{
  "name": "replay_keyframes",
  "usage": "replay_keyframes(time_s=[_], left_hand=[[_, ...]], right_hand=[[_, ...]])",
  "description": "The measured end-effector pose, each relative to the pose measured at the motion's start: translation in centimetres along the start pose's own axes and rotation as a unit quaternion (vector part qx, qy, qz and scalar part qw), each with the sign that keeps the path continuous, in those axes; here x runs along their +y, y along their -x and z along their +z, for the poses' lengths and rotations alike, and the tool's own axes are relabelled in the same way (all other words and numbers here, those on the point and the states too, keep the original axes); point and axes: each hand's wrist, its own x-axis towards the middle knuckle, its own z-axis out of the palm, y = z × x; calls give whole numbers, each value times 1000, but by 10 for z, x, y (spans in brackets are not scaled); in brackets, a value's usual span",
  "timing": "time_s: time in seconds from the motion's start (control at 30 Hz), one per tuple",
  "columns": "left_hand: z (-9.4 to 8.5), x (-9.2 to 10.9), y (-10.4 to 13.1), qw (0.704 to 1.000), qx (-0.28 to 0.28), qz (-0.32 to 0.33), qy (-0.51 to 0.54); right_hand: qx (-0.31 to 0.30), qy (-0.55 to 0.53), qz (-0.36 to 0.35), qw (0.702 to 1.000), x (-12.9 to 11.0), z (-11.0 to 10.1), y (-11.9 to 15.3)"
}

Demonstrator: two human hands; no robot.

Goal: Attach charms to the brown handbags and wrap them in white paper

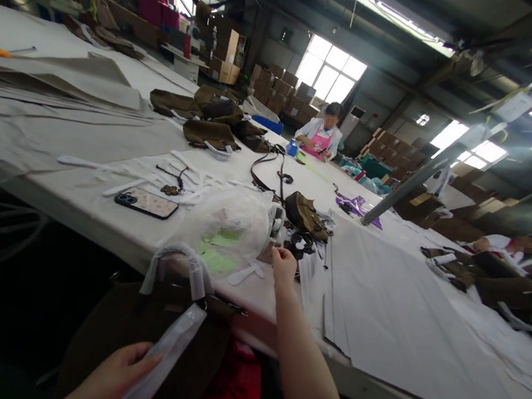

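A dark brown bag [148, 335] rests at my lap against the table edge, its top handle [179, 256] wrapped in white film. My left hand [123, 371] is closed around a bag strap [171, 345] covered in the same whitish wrap, thumb lying along it. Stretched out over the table, my right hand [285, 267] has its fingertips pinched together just below a white tape dispenser [275, 221]; whatever is between them is too small to make out. Left of that hand lies a clear plastic bag [238, 222] with light green pieces [215, 258] inside.
A phone [147, 202] lies by a dark cord with a charm [174, 180]. Brown bags [210, 133], black straps [264, 173] and a small brown pouch [306, 215] lie farther back. Grey sheets [405, 298] cover the right side, near a slanted metal pole [423, 172]. Two other people [322, 135] work farther off.
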Motion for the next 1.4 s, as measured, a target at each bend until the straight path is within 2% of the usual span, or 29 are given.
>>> replay_keyframes(time_s=[0.2,0.27,0.33,0.4,0.47,0.53,0.6,0.73,0.83,0.97,1.07,1.17,1.27,1.4], left_hand=[[1,11,9,1000,14,8,-6],[3,11,11,999,27,15,-7],[5,9,12,999,30,11,-11],[6,6,11,999,34,7,-6],[7,3,10,999,39,7,-11],[8,2,11,999,44,13,-27],[8,3,12,998,47,19,-34],[8,6,16,998,41,34,-21],[8,7,17,998,48,35,-15],[7,7,18,996,20,-5,87],[7,7,18,989,-6,-33,146],[8,6,17,992,-8,-33,123],[9,6,17,997,2,-10,76],[9,9,17,999,15,11,31]], right_hand=[[-61,-7,69,996,-10,-8,12],[-106,-4,79,991,-14,-8,35],[-188,-7,85,978,-17,-4,69],[-309,-23,95,946,-20,1,110],[-416,-42,110,902,-21,7,147],[-479,-44,127,867,-19,14,176],[-508,-26,139,850,-13,22,192],[-511,31,153,846,1,36,199],[-509,70,138,847,8,38,195],[-493,157,103,850,14,34,194],[-517,75,184,832,19,33,198],[-512,-60,267,814,23,35,204],[-492,-90,289,817,24,39,208],[-464,-60,276,839,21,46,210]])
